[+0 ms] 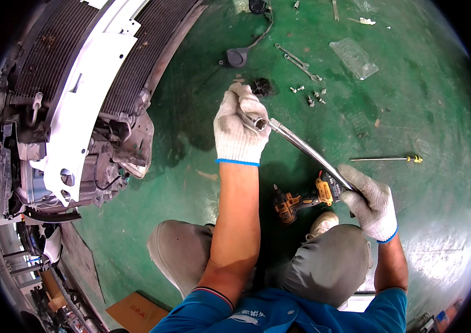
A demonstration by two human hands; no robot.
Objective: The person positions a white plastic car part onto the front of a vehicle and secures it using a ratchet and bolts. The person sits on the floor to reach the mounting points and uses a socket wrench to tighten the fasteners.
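My left hand [240, 125], in a white knit glove, has its fingers wrapped around a silver metal socket [257, 122]. The square tip of a long chrome wrench bar [302, 144] is right beside the socket; whether they touch I cannot tell. My right hand [371, 205], also gloved, grips the bar's lower end. A yellow and black cordless drill [288, 205] lies on the floor below the bar. A dark part [262, 87] sits just beyond my left hand.
A car front end [88, 94] with radiators and a white beam stands left. On the green floor [424, 116] are spanners [296, 61], several bolts [316, 94], a plastic bag [353, 57], a long screwdriver [385, 159], a horn [237, 57] and cardboard [133, 311].
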